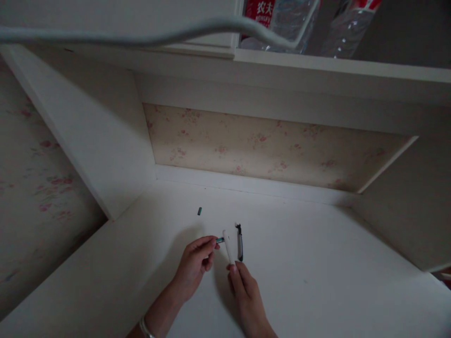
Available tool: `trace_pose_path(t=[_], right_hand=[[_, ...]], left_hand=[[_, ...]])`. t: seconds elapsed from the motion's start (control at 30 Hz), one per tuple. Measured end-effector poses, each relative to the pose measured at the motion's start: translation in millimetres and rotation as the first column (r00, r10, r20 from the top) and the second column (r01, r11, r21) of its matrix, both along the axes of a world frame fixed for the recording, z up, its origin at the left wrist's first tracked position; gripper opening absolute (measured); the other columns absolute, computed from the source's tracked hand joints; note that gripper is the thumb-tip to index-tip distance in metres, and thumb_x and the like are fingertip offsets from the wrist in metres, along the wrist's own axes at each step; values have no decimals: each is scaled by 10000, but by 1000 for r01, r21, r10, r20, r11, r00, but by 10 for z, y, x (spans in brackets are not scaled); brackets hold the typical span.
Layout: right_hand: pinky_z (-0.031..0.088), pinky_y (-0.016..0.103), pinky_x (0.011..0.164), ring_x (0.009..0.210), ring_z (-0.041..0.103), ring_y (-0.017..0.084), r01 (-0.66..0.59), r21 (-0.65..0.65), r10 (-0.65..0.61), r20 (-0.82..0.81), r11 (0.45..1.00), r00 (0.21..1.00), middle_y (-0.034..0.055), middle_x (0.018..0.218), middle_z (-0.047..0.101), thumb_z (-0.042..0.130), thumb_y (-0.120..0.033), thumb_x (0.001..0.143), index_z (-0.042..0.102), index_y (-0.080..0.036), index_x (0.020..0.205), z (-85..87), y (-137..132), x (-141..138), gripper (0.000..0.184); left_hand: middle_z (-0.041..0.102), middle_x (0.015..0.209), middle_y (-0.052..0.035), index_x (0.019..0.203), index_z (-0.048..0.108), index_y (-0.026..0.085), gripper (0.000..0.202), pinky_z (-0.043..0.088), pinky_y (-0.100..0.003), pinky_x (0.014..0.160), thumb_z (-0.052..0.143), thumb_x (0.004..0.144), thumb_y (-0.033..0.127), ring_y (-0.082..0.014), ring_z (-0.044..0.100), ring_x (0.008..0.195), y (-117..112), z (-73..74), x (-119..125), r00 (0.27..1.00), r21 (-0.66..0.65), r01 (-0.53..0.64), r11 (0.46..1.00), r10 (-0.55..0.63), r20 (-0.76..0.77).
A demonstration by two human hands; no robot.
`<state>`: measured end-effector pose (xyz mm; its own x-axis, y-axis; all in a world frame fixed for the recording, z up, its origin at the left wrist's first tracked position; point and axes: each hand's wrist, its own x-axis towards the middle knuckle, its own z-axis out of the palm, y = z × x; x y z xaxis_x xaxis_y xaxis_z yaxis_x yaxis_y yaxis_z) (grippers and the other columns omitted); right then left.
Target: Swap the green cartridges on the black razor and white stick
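My left hand [195,264] is closed in a pinch on a small teal piece [220,240], held at the top end of a white pen-like barrel [227,246]. My right hand [246,293] grips the lower end of that white barrel, fingers wrapped together. A black pen part with a clip [240,242] lies on the white desk [317,281], just right of the barrel. Another small dark teal piece [199,211] lies alone on the desk, further back and to the left. A bracelet [145,327] shows on my left wrist.
The desk sits in a white alcove with a floral wallpaper back panel [268,145] and a white side wall [102,141] on the left. A shelf above holds plastic water bottles [282,21]. A white cable [141,35] runs across the top.
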<state>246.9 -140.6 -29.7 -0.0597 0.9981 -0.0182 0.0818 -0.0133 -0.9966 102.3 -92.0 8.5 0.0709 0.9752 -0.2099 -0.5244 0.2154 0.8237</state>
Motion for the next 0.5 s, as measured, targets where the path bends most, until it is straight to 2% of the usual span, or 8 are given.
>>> trace_pose_path(t=[0.07,0.23,0.4,0.5], right_hand=[[301,225,531,598,345,118,35,5,-35,-10,999,999,-26,669,402,397,-537,912,528,-182,821,-8,3,3,389],[297,230,532,589,354,120,-59,-4,59,54,998,997,-25,637,419,409,-526,911,558,-173,817,1,-12,-16,395],[285,228,512,574,337,119,42,-5,-42,-10,999,999,-29,633,395,411,-538,906,537,-182,804,5,4,-1,391],[282,232,513,565,344,119,-7,-12,8,29,1000,1000,-30,617,405,418,-544,900,541,-181,787,20,-1,0,400]], left_hand=[[633,740,-32,850,702,130,257,280,-168,421,771,674,305,-34,421,486,-3,14,6,1000,3,-4,1000,4,-15],[596,680,-11,830,694,131,280,268,-170,418,768,667,345,-41,415,479,-11,40,18,999,-24,16,1000,-17,-45],[605,711,-8,849,691,146,286,279,-173,415,755,679,367,-36,410,465,-13,48,22,998,-34,-3,999,1,-64],[597,707,-3,845,692,145,278,277,-171,411,760,671,351,-35,407,469,-6,44,27,999,-30,-3,1000,2,-54]])
